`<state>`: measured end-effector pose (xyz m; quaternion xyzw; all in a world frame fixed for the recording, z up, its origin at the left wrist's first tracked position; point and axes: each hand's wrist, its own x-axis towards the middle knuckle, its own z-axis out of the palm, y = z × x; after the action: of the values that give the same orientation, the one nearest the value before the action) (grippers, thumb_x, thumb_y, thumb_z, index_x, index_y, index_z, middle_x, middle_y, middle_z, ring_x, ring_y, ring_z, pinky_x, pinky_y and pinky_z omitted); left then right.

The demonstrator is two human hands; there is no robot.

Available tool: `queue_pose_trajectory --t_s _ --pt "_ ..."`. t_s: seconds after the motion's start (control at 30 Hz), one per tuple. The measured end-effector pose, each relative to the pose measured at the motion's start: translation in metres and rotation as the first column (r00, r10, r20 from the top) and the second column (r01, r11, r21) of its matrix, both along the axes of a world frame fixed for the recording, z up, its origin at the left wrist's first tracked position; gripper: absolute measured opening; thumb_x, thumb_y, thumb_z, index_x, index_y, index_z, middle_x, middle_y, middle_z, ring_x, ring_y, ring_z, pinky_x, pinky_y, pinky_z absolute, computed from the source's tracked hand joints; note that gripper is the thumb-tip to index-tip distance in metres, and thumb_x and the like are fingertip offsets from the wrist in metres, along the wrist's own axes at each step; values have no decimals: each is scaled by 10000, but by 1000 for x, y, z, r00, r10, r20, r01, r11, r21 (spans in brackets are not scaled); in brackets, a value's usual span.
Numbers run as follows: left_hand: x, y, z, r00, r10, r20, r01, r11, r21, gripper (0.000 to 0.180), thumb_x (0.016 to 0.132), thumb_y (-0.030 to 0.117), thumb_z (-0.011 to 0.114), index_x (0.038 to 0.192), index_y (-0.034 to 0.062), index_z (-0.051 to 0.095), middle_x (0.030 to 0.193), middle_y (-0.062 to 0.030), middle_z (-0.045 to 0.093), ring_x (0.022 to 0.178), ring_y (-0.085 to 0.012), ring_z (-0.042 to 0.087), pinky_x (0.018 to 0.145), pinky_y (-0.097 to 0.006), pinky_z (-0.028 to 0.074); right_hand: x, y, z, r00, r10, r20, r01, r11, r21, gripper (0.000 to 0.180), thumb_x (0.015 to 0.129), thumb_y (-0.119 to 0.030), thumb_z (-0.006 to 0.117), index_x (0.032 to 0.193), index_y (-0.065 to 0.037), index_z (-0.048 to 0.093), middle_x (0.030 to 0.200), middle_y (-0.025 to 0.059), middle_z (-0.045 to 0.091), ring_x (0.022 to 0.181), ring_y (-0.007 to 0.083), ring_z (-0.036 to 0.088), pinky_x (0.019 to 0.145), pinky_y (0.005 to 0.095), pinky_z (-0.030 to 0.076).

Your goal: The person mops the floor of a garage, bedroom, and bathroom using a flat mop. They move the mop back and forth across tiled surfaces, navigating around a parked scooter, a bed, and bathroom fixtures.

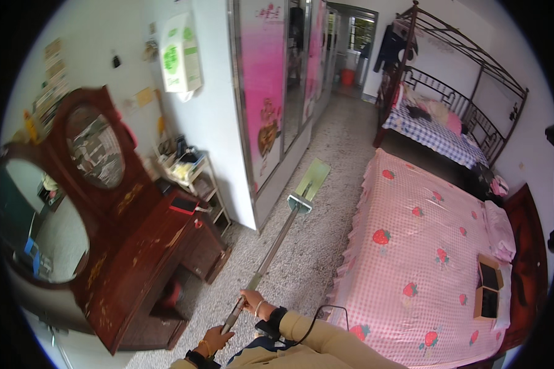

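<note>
I hold a long-handled flat mop (277, 243) with both hands, its pole slanting forward and to the right. My left hand (214, 340) is closed around the lower, near end of the pole. Farther up the pole, my right hand (251, 301) wraps around it. A pale green flat mop head (314, 177) lies on the speckled floor, beside the pink wardrobe. Just before it, a white and green scraper-like piece (300, 203) sits on the pole. Dark bands circle both my wrists.
To the right is a bed (412, 258) with a pink strawberry cover; an open box (488, 289) lies on it. Beyond stands a dark metal bed frame (406, 67). At left are a brown dressing table (148, 252) and a small shelf cart (197, 178). A mirrored wardrobe (261, 92) borders the aisle.
</note>
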<state>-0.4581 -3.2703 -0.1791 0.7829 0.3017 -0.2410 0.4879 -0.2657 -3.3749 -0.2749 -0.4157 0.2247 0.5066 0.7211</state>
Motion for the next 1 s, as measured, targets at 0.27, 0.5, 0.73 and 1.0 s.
queue_pose_trajectory --t_s 0.27,0.5,0.73,1.0 --pt "346 -16 -16 996 -61 66 74 976 -205 256 826 235 663 882 23 529 602 -34 508 437 -117 479 374 -290 391 341 -50 16 969 -228 98 204 957 208 237 892 -238 617 958 -55 481 631 54 480 648 220 568 644 411 490" --pt "610 -73 -3 999 -24 21 30 936 -351 251 820 216 680 874 37 512 618 -27 495 449 -115 471 390 -289 393 612 -102 16 933 -357 44 346 924 166 149 895 -134 573 879 -11 490 678 105 516 586 232 521 546 388 490" --pt "850 -107 10 999 -27 32 38 901 -433 255 824 221 670 871 43 495 617 -22 472 448 -108 452 384 -273 371 849 -134 17 916 -383 122 365 919 150 137 867 -103 570 829 1 489 645 104 532 567 254 554 514 387 481" --pt "1175 -131 26 999 -29 44 48 842 -538 238 828 166 673 874 45 473 608 -11 448 420 -101 420 359 -273 335 1164 -144 35 718 -567 404 599 799 57 163 791 -97 561 683 -6 479 535 93 492 407 224 487 389 354 408"
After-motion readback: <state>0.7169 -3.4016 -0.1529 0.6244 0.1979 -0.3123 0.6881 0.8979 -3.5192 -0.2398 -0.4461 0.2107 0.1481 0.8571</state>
